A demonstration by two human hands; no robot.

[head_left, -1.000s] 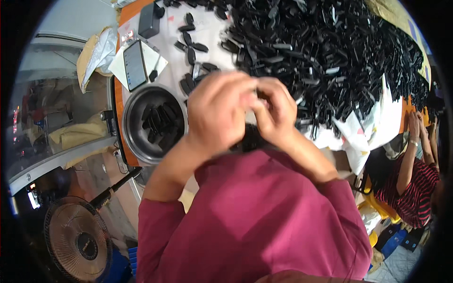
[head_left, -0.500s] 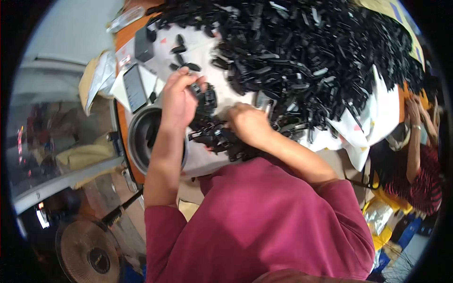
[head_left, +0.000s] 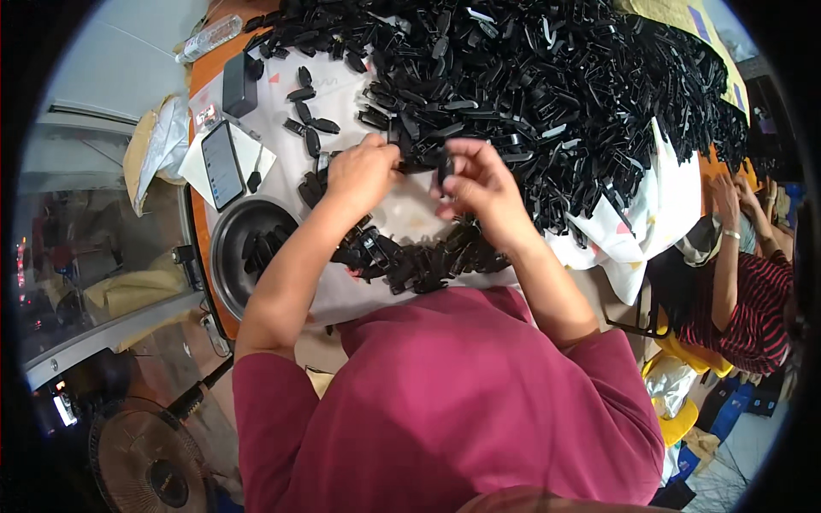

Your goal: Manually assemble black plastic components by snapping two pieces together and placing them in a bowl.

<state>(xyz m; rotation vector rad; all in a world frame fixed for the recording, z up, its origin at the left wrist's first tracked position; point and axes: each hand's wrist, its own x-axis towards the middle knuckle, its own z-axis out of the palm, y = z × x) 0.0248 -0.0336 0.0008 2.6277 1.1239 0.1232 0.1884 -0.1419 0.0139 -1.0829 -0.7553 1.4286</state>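
My right hand (head_left: 487, 192) pinches a small, elongated black plastic piece (head_left: 445, 168) upright between thumb and fingers, above the light tablecloth. To its left, my left hand (head_left: 363, 178) is turned back-up with its fingers curled together at the edge of the loose pieces; what they hold, if anything, is hidden. A big pile of similar black pieces (head_left: 513, 94) spreads over the far and right part of the table. A smaller heap (head_left: 428, 261) lies between my forearms, close to my body. Several single pieces (head_left: 304, 111) lie beyond my left hand.
On the left stand a round dark bowl (head_left: 224, 265) with black pieces inside, a phone (head_left: 222, 167) on white paper, a dark box (head_left: 240, 84) and a clear plastic bottle (head_left: 209, 38). A fan (head_left: 154, 466) is at lower left. Another person (head_left: 744, 291) works at the right.
My left hand has moved right and slightly down, turning back-up. My right hand has lifted off the near heap and now shows a black piece in its fingers.
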